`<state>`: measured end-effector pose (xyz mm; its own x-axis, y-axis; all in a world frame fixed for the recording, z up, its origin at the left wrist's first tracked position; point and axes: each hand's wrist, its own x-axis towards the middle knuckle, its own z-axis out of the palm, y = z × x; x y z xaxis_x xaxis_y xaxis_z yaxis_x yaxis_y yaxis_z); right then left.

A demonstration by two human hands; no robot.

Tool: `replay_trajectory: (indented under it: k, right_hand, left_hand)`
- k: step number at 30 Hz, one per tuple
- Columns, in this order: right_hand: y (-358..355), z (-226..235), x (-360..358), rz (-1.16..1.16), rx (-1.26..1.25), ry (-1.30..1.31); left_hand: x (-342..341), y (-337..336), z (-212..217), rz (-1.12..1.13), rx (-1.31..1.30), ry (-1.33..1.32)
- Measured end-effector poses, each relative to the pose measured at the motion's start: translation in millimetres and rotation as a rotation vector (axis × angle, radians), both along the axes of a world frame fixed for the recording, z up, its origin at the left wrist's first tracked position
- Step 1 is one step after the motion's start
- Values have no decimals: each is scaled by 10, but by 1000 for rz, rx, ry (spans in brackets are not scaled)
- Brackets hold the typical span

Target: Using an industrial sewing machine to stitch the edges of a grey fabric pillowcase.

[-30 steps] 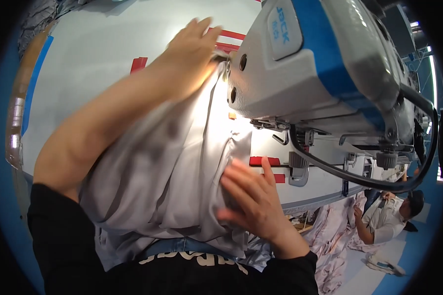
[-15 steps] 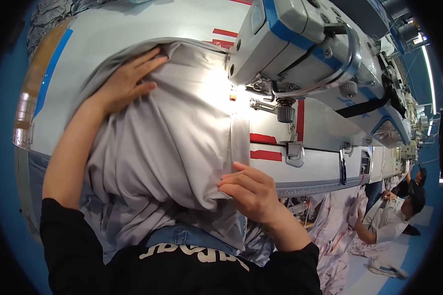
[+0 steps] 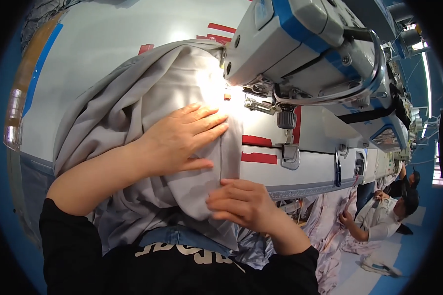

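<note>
Light grey cloth (image 3: 157, 101) lies in folds over the white sewing table and hangs down toward my lap. Its right side runs up to the needle area of a white and blue sewing machine (image 3: 293, 46), where a bright lamp shines. My left hand (image 3: 179, 137) rests flat on the cloth just below the lit spot, fingers stretched toward the seam edge. Closer to me, my right hand (image 3: 243, 204) has its fingers curled at the cloth's right edge, pinching it; the fingertips are slightly blurred.
Red tape strips (image 3: 258, 158) mark the white table (image 3: 98, 37). A ruler strip (image 3: 310, 188) runs along its front edge. Below it hang pinkish garments (image 3: 325, 216). At the far right, other people (image 3: 384, 214) work beside more machines.
My left hand has slid right and nearer to me, from the cloth's far left to beside the seam. The cloth's left part has bunched into folds. My right hand has shifted slightly nearer and left.
</note>
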<state>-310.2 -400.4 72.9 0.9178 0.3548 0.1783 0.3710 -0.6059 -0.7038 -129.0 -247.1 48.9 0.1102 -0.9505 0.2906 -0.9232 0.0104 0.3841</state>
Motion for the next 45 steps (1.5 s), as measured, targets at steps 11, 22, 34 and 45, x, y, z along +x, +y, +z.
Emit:
replay_trajectory:
  k: [11,22,34,45]
  right_hand:
    - [17,-91,231,-503,-143,-97]
    - [1258,326,587,-385,-17,-363]
    - [746,85,467,-418,236,-331]
    - [380,-94,372,-528,141,-70]
  left_hand:
    - [95,16,-46,-13,-46,93]
    - [207,-130,294,220,381,1242]
    - [388,-50,148,467,433,1367]
    - [431,56,224,353,330,1327]
